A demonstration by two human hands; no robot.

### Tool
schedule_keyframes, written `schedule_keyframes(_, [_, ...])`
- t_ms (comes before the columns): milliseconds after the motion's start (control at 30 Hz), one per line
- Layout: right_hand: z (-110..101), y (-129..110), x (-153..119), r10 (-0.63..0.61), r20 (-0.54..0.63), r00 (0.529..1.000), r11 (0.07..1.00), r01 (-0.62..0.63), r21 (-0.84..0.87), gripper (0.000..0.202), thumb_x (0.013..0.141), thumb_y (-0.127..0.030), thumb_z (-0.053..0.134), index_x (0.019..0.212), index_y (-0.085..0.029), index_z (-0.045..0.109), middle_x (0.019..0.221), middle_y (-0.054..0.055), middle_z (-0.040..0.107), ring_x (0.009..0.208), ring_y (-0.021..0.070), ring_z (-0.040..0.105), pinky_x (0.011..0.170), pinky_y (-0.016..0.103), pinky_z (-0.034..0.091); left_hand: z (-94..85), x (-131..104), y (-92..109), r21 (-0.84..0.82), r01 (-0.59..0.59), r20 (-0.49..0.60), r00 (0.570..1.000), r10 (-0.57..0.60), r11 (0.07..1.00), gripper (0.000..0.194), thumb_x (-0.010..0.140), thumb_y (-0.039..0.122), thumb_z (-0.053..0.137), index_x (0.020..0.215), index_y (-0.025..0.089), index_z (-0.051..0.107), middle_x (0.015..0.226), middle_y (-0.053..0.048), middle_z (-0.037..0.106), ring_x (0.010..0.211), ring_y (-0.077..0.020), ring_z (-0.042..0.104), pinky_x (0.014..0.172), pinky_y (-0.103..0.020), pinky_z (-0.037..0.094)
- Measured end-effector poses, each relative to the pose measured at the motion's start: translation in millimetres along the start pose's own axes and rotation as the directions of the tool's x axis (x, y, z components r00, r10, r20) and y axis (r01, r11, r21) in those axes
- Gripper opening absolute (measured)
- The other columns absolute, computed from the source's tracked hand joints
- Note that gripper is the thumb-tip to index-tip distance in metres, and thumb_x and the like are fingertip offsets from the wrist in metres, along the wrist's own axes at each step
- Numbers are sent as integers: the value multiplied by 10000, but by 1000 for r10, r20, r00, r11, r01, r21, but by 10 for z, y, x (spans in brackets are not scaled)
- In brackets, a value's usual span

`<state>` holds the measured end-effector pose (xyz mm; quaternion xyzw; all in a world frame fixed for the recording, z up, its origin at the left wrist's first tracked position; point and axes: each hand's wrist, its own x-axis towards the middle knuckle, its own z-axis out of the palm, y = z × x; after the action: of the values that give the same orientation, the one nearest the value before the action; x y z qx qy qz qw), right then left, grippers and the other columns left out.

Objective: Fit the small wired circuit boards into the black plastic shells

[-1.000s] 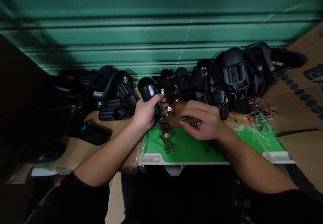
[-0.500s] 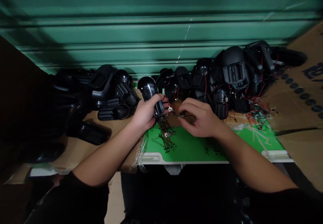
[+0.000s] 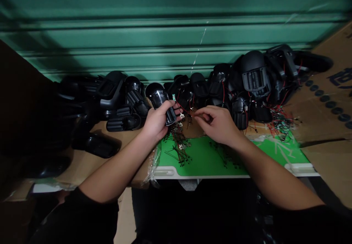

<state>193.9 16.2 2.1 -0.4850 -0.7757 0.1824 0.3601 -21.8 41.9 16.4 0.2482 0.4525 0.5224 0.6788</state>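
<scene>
1. Head view, handling: the black housing (image 3: 158, 96) is probably light, stiff and slippery; I judge its long sides the best hold, clear of the delicate-looking white connector (image 3: 182, 115).
2. Appearance: glossy, elongated, rounded at the far end.
3. Position: gripped in my left hand (image 3: 158, 122), beyond the wire pile (image 3: 181, 154).
4. My right hand (image 3: 218, 124): fingertips close together; whether they pinch anything, I cannot tell.

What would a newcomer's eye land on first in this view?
Probably the glossy black shell in the left hand, just left of center, with a small green board beside it. Next, the bright green work surface below, and the tangle of red and dark wires at the right.
</scene>
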Motion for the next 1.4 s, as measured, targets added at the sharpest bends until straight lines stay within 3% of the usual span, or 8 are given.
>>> schedule_keyframes(300, [-14, -16, 5, -9, -73, 997, 1000, 11, 28, 70, 993, -242, 635, 933, -210, 652, 864, 37, 628, 764, 185, 609, 684, 329, 482, 35, -76, -37, 41, 9, 115, 993, -13, 999, 275, 741, 275, 858, 923, 129, 711, 939, -100, 784, 841, -225, 783, 666, -311, 635])
schedule_keyframes(600, [29, 53, -3, 218, 8, 976, 907, -206, 367, 142, 1033, -363, 621, 1009, -227, 654, 826, 16, 701, 668, 159, 636, 577, 284, 489, 59, -117, -34, 96, -36, 141, 990, 22, 995, 262, 729, 260, 872, 880, 116, 714, 872, -92, 777, 786, -219, 780, 650, -306, 621])
schedule_keyframes(767, [12, 104, 17, 228, -62, 972, 870, -175, 462, 220, 1005, -389, 648, 887, -204, 653, 1162, 84, 672, 745, 144, 624, 543, 261, 508, 46, -96, -29, 94, -49, 110, 993, 39, 994, 270, 722, 269, 887, 874, 120, 720, 867, -91, 779, 798, -226, 784, 628, -290, 610])
schedule_keyframes(933, [-79, 81, 59, 319, -8, 948, 723, -238, 648, 223, 1008, -446, 646, 951, -231, 622, 972, 51, 669, 681, 138, 598, 506, 240, 493, 39, -72, -17, 86, -68, 91, 994, 60, 994, 282, 719, 279, 886, 881, 113, 726, 860, -86, 776, 769, -207, 775, 651, -300, 618])
schedule_keyframes(1067, [-123, 55, 76, 362, -3, 932, 666, -257, 700, 286, 1023, -514, 612, 928, -252, 551, 977, 49, 720, 704, 149, 649, 510, 238, 480, 37, -57, -5, 88, -81, 68, 995, 75, 993, 300, 719, 297, 885, 892, 117, 719, 862, -81, 774, 766, -206, 775, 637, -294, 610])
schedule_keyframes(1167, [-129, 63, 65, 367, -34, 929, 691, -248, 679, 336, 1049, -557, 556, 902, -258, 513, 868, 30, 726, 682, 157, 654, 525, 254, 470, 30, -47, 9, 82, -94, 62, 994, 89, 992, 295, 728, 300, 876, 895, 119, 714, 861, -77, 770, 781, -215, 780, 624, -292, 609])
schedule_keyframes(1267, [-116, 82, 41, 334, -132, 933, 811, -213, 545, 383, 1069, -579, 527, 874, -250, 553, 789, 21, 708, 718, 164, 648, 630, 288, 516, 23, -39, 28, 71, -104, 67, 993, 99, 992, 272, 746, 297, 858, 897, 125, 710, 869, -66, 765, 797, -212, 780, 635, -296, 619])
schedule_keyframes(1400, [-69, 81, 23, 303, -97, 948, 835, -215, 507, 410, 1065, -622, 518, 912, -243, 551, 911, 41, 749, 829, 175, 704, 761, 328, 576, 21, -31, 44, 43, -73, 54, 996, 71, 996, 276, 739, 278, 844, 927, 134, 704, 883, -58, 765, 805, -199, 776, 656, -296, 626])
